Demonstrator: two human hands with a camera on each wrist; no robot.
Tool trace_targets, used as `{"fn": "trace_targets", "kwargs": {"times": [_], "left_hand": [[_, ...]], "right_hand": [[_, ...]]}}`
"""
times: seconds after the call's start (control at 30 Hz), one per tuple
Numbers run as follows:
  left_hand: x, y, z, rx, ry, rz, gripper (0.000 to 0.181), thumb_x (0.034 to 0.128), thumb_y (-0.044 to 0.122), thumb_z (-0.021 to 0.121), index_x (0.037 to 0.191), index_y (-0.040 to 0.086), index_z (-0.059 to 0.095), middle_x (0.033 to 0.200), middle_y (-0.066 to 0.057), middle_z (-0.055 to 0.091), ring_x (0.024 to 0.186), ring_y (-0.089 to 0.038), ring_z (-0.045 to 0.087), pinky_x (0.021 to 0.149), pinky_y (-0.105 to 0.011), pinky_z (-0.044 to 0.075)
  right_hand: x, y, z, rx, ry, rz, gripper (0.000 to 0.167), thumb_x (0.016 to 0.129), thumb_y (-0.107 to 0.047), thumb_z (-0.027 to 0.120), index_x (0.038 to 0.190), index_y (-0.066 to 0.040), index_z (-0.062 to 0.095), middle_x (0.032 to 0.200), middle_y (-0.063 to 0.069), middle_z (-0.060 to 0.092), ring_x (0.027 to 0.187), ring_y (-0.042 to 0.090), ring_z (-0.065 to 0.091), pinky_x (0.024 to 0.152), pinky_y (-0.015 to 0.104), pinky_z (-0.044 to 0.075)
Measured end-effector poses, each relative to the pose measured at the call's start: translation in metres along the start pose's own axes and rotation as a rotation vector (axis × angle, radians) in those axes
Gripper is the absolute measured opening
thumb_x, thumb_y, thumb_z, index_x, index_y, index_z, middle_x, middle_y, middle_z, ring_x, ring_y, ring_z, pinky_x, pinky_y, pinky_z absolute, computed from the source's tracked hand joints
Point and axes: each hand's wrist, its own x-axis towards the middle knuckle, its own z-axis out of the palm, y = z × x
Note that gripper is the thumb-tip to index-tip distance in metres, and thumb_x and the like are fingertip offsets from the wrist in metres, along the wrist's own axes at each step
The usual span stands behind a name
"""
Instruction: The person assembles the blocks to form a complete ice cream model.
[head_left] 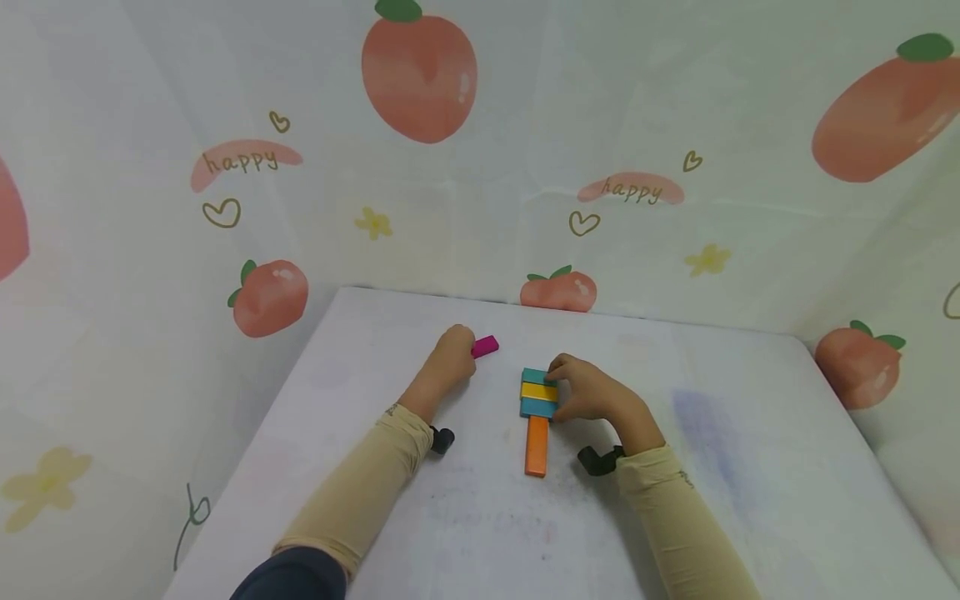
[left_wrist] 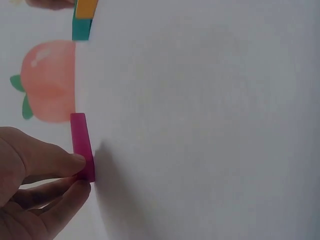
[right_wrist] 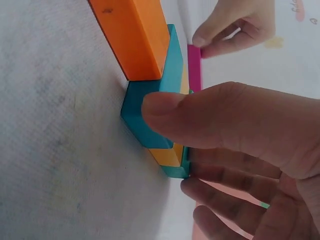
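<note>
Thumb and fingers of my left hand pinch one end of a magenta block, held left of and beyond the other blocks. A teal-green block, a yellow block and a blue block lie side by side on the table. My right hand grips this row from the right. Its thumb lies on the blue block and its fingers reach the green block's far side, partly hidden. An orange block extends from the blue one toward me, its end touching it.
The white table bears faint smudges and a bluish stain right of the right hand. A cloth printed with peaches hangs behind and beside it. Black wrist devices sit under both wrists.
</note>
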Motion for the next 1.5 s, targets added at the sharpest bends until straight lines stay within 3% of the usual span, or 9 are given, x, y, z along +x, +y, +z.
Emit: {"fn": "trace_targets", "kwargs": {"times": [0.3,0.5,0.8,0.97,1.13,1.5], "left_hand": [[0.005,0.027,0.020,-0.137,-0.043,-0.004,0.013,0.0934,-0.002,0.070,0.106,-0.006,0.073,0.096,-0.013,0.066,0.091,-0.024,0.060,0.090,-0.037,0.061],[0.009,0.035,0.028,-0.164,-0.046,0.011,0.018,0.0939,-0.001,0.071,0.111,-0.007,0.073,0.101,-0.014,0.066,0.094,-0.025,0.060,0.092,-0.036,0.061],[0.010,0.045,0.036,-0.175,-0.043,0.120,0.023,0.0957,-0.004,0.067,0.117,-0.010,0.074,0.111,-0.019,0.069,0.101,-0.028,0.063,0.099,-0.038,0.061],[0.011,0.049,0.038,-0.210,-0.080,0.157,0.024,0.0975,-0.006,0.063,0.118,-0.011,0.074,0.114,-0.020,0.069,0.103,-0.028,0.064,0.101,-0.040,0.060],[0.013,0.051,0.042,-0.224,-0.092,0.187,0.021,0.0971,-0.006,0.064,0.115,-0.012,0.074,0.110,-0.019,0.069,0.099,-0.026,0.061,0.098,-0.040,0.060],[0.010,0.056,0.043,-0.213,-0.100,0.216,0.028,0.0963,-0.009,0.064,0.123,-0.013,0.071,0.116,-0.020,0.068,0.107,-0.028,0.064,0.104,-0.039,0.059]], "right_hand": [[0.002,-0.002,0.003,-0.020,-0.005,0.049,0.060,0.079,-0.016,0.094,0.134,-0.004,0.073,0.145,0.013,0.059,0.132,0.033,0.056,0.112,0.053,0.054],[0.003,-0.001,0.001,-0.021,-0.004,0.043,0.059,0.079,-0.017,0.094,0.133,-0.004,0.074,0.143,0.013,0.059,0.131,0.032,0.057,0.112,0.052,0.054],[0.003,-0.003,0.000,-0.019,-0.003,0.017,0.059,0.077,-0.016,0.095,0.131,-0.002,0.074,0.139,0.014,0.060,0.128,0.032,0.055,0.111,0.052,0.054],[0.002,-0.002,0.000,-0.016,-0.007,0.019,0.058,0.078,-0.016,0.095,0.131,-0.002,0.074,0.140,0.013,0.060,0.130,0.032,0.054,0.111,0.052,0.054],[0.001,-0.001,0.000,-0.014,-0.002,0.021,0.057,0.078,-0.016,0.094,0.129,-0.002,0.075,0.141,0.013,0.059,0.131,0.032,0.052,0.111,0.052,0.054],[0.000,-0.001,0.002,-0.005,0.008,-0.006,0.058,0.078,-0.013,0.094,0.130,0.001,0.073,0.136,0.011,0.061,0.126,0.030,0.058,0.110,0.049,0.055]]}}
